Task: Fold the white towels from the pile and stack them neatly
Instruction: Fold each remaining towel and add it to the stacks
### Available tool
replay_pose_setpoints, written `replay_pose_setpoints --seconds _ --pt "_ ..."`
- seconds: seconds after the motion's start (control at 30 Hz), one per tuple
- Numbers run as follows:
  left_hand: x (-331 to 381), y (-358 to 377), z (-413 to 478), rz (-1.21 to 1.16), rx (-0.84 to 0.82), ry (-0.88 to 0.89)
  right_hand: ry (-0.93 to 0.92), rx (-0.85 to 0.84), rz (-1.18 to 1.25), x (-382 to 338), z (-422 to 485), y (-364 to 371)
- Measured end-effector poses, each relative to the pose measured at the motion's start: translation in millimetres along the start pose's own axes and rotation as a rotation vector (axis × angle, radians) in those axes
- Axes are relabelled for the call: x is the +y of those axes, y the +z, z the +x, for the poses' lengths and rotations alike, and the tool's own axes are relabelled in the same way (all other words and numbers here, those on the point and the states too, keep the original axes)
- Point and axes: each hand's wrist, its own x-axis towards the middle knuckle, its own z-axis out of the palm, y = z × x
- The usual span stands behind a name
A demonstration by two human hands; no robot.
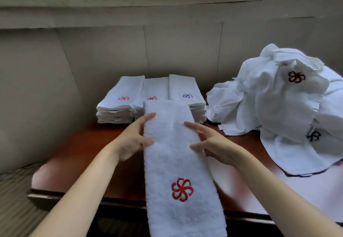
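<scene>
Nearest the camera, over the front edge of the dark wooden table, a long white towel lay folded into a narrow strip. Its near end hung past the table edge toward the viewer; its far end reached just short of the folded stacks. A red pinwheel emblem faced up on the near half. Pile looked thick and fluffy, edges fairly straight, no obvious wrinkles.

Both hands worked the strip about midway along. Left hand sat at the left edge, fingers spread and fairly straight, fingertips touching the cloth. Right hand was at the right edge, fingers also spread and loosely extended over the towel; could not tell whether the thumb caught the edge underneath. Neither hand plainly pinched anything.

Judgement: lengthwise folds done on this towel; the crosswise fold and stacking remained.

Farther back, against the wall, three stacks of folded towels stood side by side, touching, several layers each, two topped with red emblems, one with purple. Reasonably neat.

Back right, the unfolded pile was heaped high, crumpled, draped over the table's right side, with dark red and navy emblems showing. Plenty left to fold, by the look of it.
</scene>
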Motion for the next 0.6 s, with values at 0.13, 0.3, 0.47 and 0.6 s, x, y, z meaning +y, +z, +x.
replay_pose_setpoints --seconds 0.13,0.3,0.47,0.6 --pt "38 -27 -9 -0.036 -0.03 0.093 -0.085 -0.052 0.114 -35 11 13" --pt "119 -79 17 0.103 0.055 0.189 -0.199 -0.11 0.201 -106 74 27" --pt "188 -146 107 0.038 0.391 0.215 -0.237 -0.02 0.249 -182 224 32" --pt "126 -186 167 0.071 0.316 -0.222 0.002 0.102 0.094 -145 345 45"
